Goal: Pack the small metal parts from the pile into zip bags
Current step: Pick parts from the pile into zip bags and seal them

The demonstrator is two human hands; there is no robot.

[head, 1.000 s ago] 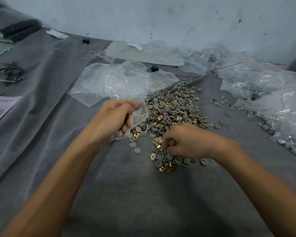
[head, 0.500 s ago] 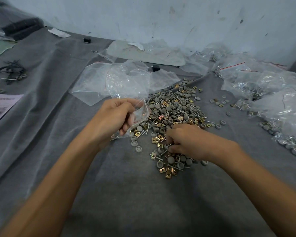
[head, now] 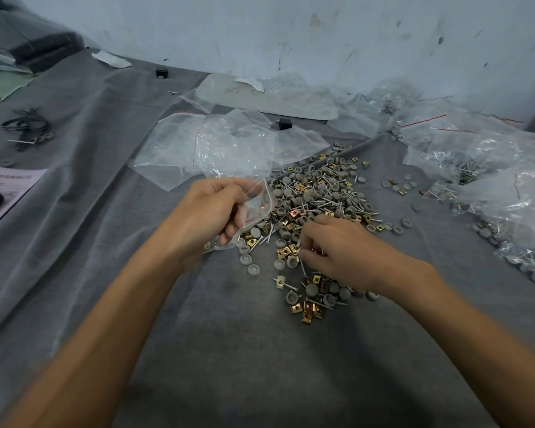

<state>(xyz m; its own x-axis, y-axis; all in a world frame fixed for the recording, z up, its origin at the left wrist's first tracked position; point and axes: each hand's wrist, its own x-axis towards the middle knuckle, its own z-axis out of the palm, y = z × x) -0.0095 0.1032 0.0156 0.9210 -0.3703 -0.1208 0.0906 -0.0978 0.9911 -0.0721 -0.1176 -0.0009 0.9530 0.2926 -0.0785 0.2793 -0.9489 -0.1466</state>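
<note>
Your left hand (head: 210, 211) pinches the zip bag (head: 258, 205) at frame centre. Your right hand (head: 337, 251), fingers curled on parts (head: 300, 252) at the near edge of the pile (head: 318, 193), sits just lower right. The bag lies up-left of those fingers, close by. Grey cloth (head: 260, 350) lies underneath, with a scuffed wall (head: 291, 32) behind.

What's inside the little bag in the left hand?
Through the clear zip bag, a few brass clips seem to sit at its bottom. The left hand covers the bag's middle, so the rest cannot be seen.
</note>
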